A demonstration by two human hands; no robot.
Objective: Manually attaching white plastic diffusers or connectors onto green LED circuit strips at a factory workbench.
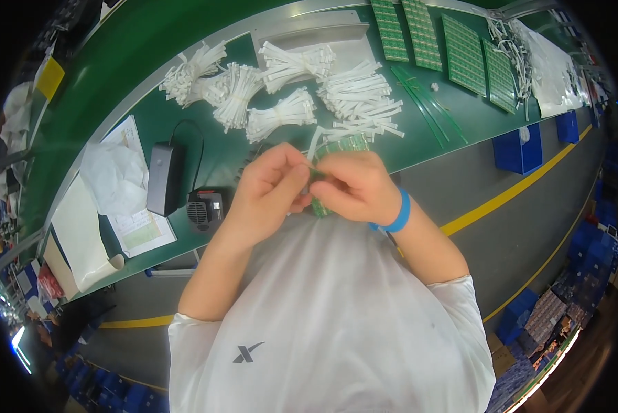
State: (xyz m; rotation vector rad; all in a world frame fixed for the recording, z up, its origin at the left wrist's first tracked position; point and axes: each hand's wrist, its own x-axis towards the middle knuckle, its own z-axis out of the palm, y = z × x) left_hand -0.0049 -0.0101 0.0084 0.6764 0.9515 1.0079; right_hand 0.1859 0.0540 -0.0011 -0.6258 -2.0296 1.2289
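My left hand [271, 186] and my right hand [357, 184] meet at the near edge of the green table, fingers closed in a pinch. A thin white strip [315, 142], like a flat cable, runs down to where the fingertips meet. What lies between the fingertips is too small to make out. A green circuit board panel [348, 144] shows behind my right hand, and green board also shows below the fingers; my right hand covers its middle. Bundles of white flat cables [281, 116] lie just beyond my hands, with a looser pile [357, 93] to their right.
More green board panels [464, 55] lie at the far right, near thin green strips [429, 103]. Left of my hands are a black box [161, 179], a black vented device [206, 208], papers and a crumpled white bag [113, 175]. Blue bins [517, 151] stand off the table's right edge.
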